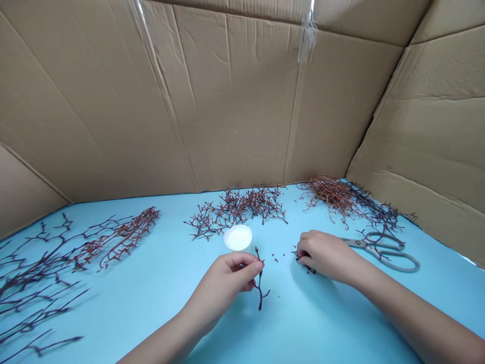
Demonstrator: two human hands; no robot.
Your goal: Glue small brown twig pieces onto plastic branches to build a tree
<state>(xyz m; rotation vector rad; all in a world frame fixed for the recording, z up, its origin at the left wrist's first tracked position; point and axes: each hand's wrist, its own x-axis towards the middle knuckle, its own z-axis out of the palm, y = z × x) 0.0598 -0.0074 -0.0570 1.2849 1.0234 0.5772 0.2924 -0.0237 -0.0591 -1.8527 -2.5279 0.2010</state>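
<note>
"Scissors (pixel 368 245), one grey metal pair, lie right. Cups?"

"One round white cup (pixel 238 237), middle."

"And the hands?"

"The left hand (pixel 235 273) pinches one thin dark-brown forked twig (pixel 260 290) near the cup, fingertips closed. The right hand (pixel 322 253) curls palm-down over small reddish-brown twig bits (pixel 310 270), farther right; I can't tell whether it grips any."

Bright, diffuse light, soft shadows under the hands (pixel 326 254), white cup (pixel 227 238) nearly washed out, stretched wide-angle edges
</note>
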